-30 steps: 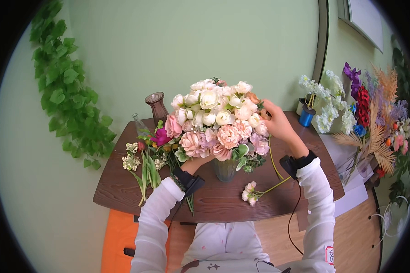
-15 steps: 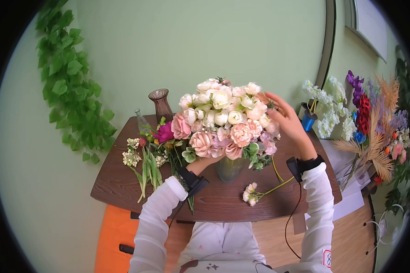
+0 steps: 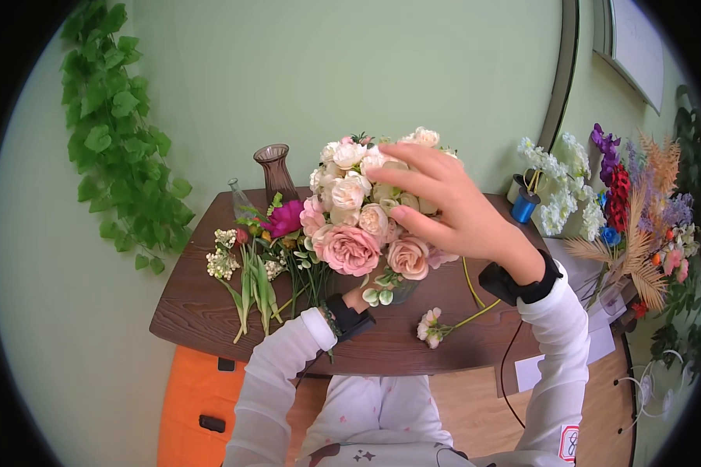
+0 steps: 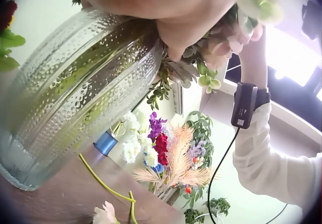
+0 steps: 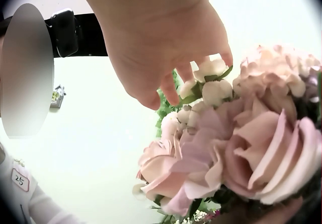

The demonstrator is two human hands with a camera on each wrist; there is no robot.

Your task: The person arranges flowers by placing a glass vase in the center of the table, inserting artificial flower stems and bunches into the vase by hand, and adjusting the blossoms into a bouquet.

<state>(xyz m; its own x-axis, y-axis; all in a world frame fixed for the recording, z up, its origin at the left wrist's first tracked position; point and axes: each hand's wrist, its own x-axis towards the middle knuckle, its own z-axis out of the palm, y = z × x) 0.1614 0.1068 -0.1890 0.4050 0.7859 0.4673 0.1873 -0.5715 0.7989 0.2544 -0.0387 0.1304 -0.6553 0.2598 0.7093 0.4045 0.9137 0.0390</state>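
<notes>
A bouquet of white, cream and pink artificial flowers point(image 3: 350, 191) stands in a ribbed clear glass vase point(image 4: 75, 88), mostly hidden by the blooms in the head view. Low under the flowers, my left hand point(image 4: 166, 5) grips the vase near its mouth; green stems show through the glass. My right hand point(image 3: 459, 210) spreads over the bouquet's right side with fingers extended, fingertips at the white blooms. From the right wrist view, its fingers point(image 5: 171, 90) reach down beside white buds, above a large pink rose point(image 5: 266, 153).
Left on the table point(image 3: 199, 303) lie tulips point(image 3: 253, 292), white berry sprigs and a magenta flower point(image 3: 282, 219). Behind them stand a purple glass vase point(image 3: 275, 171) and a small clear bottle. A cut pale pink flower point(image 3: 430, 327) lies front right. A blue ribbon spool point(image 3: 526, 206) sits back right.
The bouquet has turned in its vase, bringing large pink roses to the front. My right hand has swung from the right edge leftward over the blooms. My left hand stays low at the vase.
</notes>
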